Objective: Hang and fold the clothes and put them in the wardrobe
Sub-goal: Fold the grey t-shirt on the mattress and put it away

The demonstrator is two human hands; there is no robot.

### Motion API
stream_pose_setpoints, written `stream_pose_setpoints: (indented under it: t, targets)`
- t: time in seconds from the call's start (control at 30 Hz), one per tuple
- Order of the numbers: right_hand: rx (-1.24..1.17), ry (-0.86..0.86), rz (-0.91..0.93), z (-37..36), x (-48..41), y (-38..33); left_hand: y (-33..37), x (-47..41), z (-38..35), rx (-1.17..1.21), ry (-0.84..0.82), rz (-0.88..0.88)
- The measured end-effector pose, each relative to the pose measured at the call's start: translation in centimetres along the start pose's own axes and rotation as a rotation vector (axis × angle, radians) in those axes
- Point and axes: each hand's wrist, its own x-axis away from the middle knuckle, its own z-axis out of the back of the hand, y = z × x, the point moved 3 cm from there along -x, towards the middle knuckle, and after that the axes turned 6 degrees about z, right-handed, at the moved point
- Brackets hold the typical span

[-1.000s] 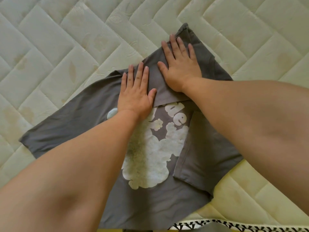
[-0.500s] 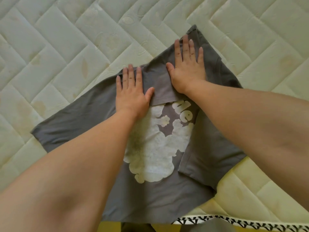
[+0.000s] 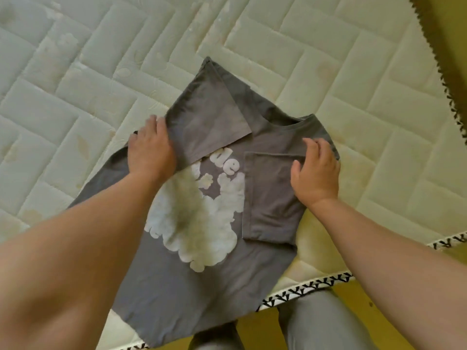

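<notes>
Grey T-shirt (image 3: 202, 286) — left hand (image 3: 151, 150) grips its edge, right hand (image 3: 316, 173) above.

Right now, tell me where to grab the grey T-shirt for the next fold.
Probably take the grey T-shirt by its left side edge, coming from the left: that side lies spread flat on the mattress beyond the white print, and the left hand holds it there.

Looks like a bedroom in somebody's home. Pretty much the whole view is a bare quilted mattress (image 3: 328, 72) with yellowish stains and a black-and-white stitched trim (image 3: 303, 291) along its edge. A grey T-shirt (image 3: 177, 286) with a white print lies spread flat on it.
</notes>
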Motion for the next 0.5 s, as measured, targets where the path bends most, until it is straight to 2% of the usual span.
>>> stream_pose_setpoints:
  t: [0.13, 0.23, 0.33, 0.4, 0.47, 0.5]
  targets:
    - [-0.097, 0.035, -0.342, 1.4, -0.4, 6.0, 8.5, -4.6, 2.2, -0.028, -0.032, -0.221]
    - [-0.265, -0.097, -0.483, 0.9, -1.9, 9.2, 13.3, -7.7, 3.1, -0.088, -0.031, -0.369]
    - [-0.344, -0.178, -0.509, 0.6, -3.9, 10.6, 17.4, -10.0, 3.1, -0.107, -0.075, -0.437]
    - [-0.355, -0.201, -0.478, 0.7, -5.4, 10.5, 19.6, -10.9, 2.8, -0.134, -0.163, -0.445]
    - [-0.365, -0.245, -0.42, 0.8, -6.7, 9.9, 21.2, -11.2, 2.8, -0.261, -0.221, -0.462]
    - [-0.367, -0.267, -0.388, 0.8, -7.4, 9.5, 21.8, -11.4, 3.1, -0.368, -0.199, -0.481]
